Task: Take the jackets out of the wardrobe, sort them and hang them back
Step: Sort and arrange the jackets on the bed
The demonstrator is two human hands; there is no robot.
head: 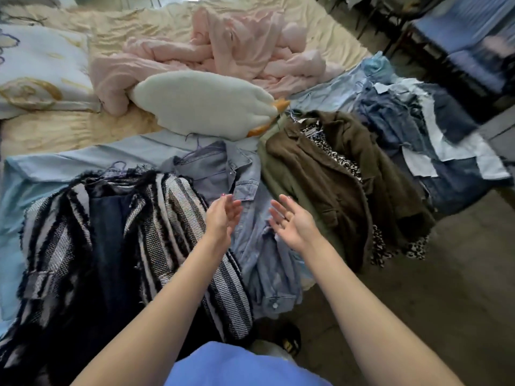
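Several jackets lie spread along the near edge of a bed. A black-and-white striped tweed jacket point(156, 232) is at the left, a light blue denim jacket point(256, 252) in the middle, a brown fuzzy jacket point(348, 174) with leopard lining to its right, and a patchwork denim jacket point(434, 146) at the far right. My left hand point(223, 215) and my right hand point(289, 221) hover above the light denim jacket, palms facing each other, fingers straight, holding nothing.
A white plush goose point(200, 101) and a crumpled pink blanket point(223, 51) lie further back on the cream bedspread point(69, 132). A patterned pillow point(36, 71) is at the far left. Grey floor point(446, 288) runs along the right, with blurred blue furniture point(468, 32) beyond.
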